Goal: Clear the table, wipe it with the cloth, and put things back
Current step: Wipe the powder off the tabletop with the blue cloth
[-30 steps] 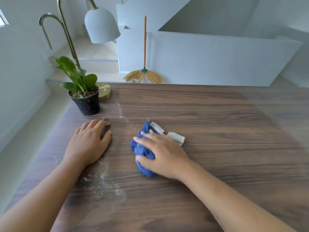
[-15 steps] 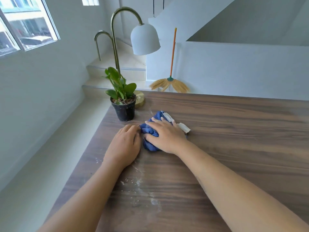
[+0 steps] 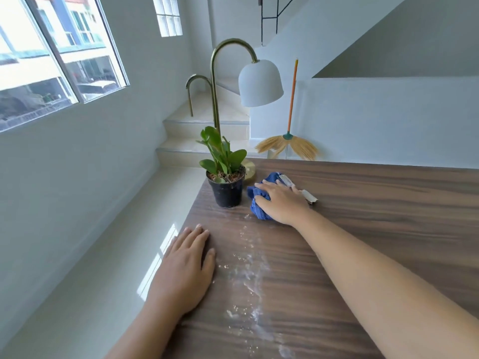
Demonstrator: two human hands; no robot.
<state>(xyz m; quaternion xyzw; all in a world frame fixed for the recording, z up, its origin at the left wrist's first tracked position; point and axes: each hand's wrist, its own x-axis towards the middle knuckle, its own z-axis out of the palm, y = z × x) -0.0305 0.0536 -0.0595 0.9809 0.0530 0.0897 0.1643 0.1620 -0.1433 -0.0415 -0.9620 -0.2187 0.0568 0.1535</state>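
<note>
Blue cloth bunched under right grip, just beside pot.

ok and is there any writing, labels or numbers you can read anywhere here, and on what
No text can be read in this view.
The white tag on the blue cloth: too blurred to read, if printed at all.
The black plant pot and white lamp shade: no marking visible.
</note>
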